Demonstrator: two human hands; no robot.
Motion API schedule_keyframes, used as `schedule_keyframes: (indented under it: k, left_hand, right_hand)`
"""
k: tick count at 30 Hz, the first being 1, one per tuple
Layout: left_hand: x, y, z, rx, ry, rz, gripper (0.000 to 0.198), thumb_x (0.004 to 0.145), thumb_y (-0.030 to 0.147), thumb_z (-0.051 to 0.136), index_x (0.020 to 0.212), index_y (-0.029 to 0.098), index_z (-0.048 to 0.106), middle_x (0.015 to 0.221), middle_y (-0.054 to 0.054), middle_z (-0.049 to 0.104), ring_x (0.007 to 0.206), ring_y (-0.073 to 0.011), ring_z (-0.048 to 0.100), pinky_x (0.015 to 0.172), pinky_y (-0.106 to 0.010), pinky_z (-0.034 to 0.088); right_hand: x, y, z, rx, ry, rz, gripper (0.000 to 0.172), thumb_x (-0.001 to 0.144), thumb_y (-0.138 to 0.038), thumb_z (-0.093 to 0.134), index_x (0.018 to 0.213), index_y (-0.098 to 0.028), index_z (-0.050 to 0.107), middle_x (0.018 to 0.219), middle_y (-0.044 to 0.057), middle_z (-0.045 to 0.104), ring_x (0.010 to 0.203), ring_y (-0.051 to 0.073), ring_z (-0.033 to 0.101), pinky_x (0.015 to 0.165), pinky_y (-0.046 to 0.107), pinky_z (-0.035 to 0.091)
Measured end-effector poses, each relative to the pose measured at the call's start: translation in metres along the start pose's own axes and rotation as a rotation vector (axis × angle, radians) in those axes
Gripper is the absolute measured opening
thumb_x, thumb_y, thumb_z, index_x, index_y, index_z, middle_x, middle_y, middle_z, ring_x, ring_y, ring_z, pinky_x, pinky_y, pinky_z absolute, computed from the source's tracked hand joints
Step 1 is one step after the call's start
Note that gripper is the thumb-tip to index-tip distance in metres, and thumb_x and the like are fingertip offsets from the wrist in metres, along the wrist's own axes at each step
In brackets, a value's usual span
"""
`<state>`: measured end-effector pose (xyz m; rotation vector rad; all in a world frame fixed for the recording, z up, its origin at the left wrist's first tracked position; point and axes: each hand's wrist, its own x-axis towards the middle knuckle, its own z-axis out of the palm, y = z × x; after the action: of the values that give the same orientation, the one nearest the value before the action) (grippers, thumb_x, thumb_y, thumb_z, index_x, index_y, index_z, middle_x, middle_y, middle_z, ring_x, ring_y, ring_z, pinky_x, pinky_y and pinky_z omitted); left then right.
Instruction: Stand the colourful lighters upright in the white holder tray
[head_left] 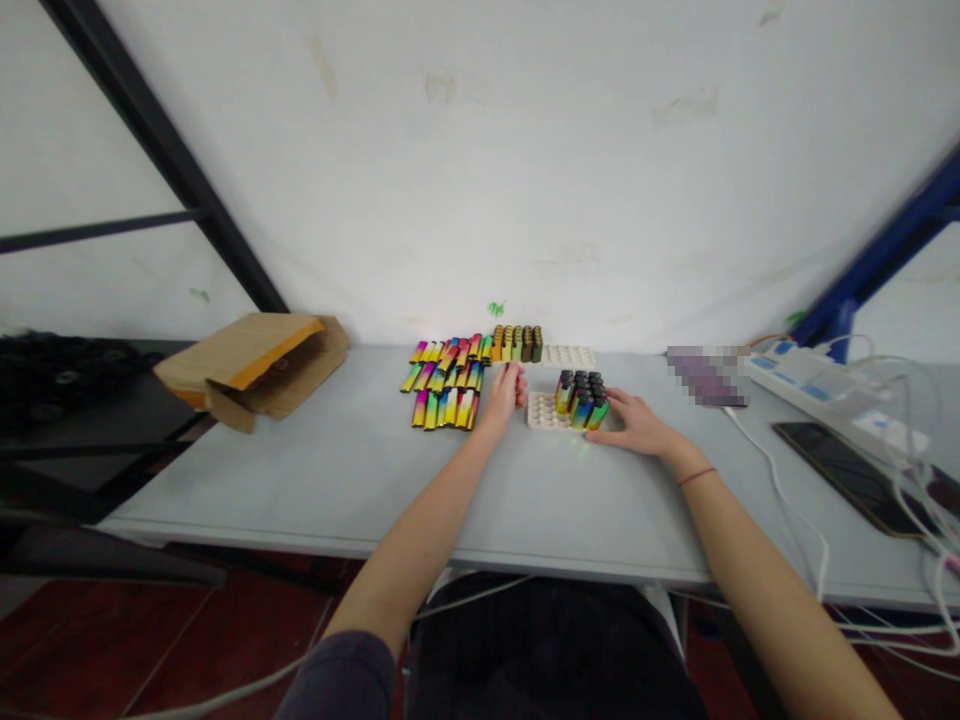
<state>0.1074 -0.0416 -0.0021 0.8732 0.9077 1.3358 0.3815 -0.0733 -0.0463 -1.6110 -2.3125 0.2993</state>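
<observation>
Gray table [570,510] front edge well apart from near tray [546,412], flat surface between. Near tray: black-topped lighters [589,405] upright at right end, left cells showing. Right hand [637,425] half-open around that end; can't tell if gripping. Left hand [507,393] curled, near tray's left edge; can't tell what's inside. Bright lighters [450,380] lie left of it, 3 rows. Paper bag [240,350] farther left, mouth facing right.

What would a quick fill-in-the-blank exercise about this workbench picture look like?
The right hand is beside upright tubes with ____ tops.
From the wearer's view, the lying tubes are to the ____ of the left hand.
The red bracelet circles the ____ wrist.

Missing words: black; left; right.
</observation>
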Motion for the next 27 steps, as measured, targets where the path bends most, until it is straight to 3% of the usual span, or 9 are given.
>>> schedule_keyframes:
  k: [7, 14, 19, 27]
  left_hand:
    - [-0.0048, 0.0054, 0.0033, -0.033, 0.092, -0.131, 0.061, 0.096, 0.076, 0.048, 0.065, 0.023, 0.044, 0.046, 0.009, 0.03, 0.036, -0.0067, 0.024, 0.037, -0.021, 0.016]
    - [-0.005, 0.0039, 0.0061, -0.06, 0.179, -0.162, 0.045, 0.098, 0.055, 0.048, 0.066, 0.023, 0.044, 0.048, 0.008, 0.03, 0.039, -0.0083, 0.028, 0.039, -0.019, 0.017]
    - [-0.0059, 0.0055, 0.0072, -0.09, 0.203, -0.145, 0.037, 0.098, 0.04, 0.039, 0.065, 0.023, 0.04, 0.048, 0.008, 0.027, 0.038, -0.0082, 0.022, 0.039, -0.018, 0.016]
    - [-0.0056, 0.0052, 0.0065, -0.074, 0.194, -0.144, 0.035, 0.098, 0.036, 0.035, 0.066, 0.024, 0.039, 0.046, 0.008, 0.024, 0.036, -0.0091, 0.02, 0.038, -0.019, 0.014]
  right_hand:
    - [-0.0008, 0.0015, 0.0024, -0.006, 0.025, -0.011, 0.092, 0.083, -0.077, 0.071, 0.156, -0.023, 0.059, 0.165, 0.02, 0.052, 0.152, 0.044, 0.048, 0.127, 0.065, 0.034]
    - [-0.0007, 0.0018, 0.0019, -0.005, 0.012, -0.004, 0.092, 0.083, -0.077, 0.072, 0.156, -0.022, 0.059, 0.166, 0.021, 0.05, 0.153, 0.043, 0.047, 0.128, 0.064, 0.033]
    - [-0.0012, -0.0002, -0.0003, -0.003, -0.007, 0.014, 0.094, 0.083, -0.079, 0.071, 0.157, -0.022, 0.058, 0.167, 0.02, 0.049, 0.154, 0.045, 0.046, 0.129, 0.066, 0.03]
    - [-0.0006, 0.0022, 0.0022, -0.003, 0.006, 0.003, 0.095, 0.083, -0.079, 0.07, 0.157, -0.021, 0.057, 0.167, 0.021, 0.049, 0.155, 0.045, 0.044, 0.128, 0.066, 0.032]
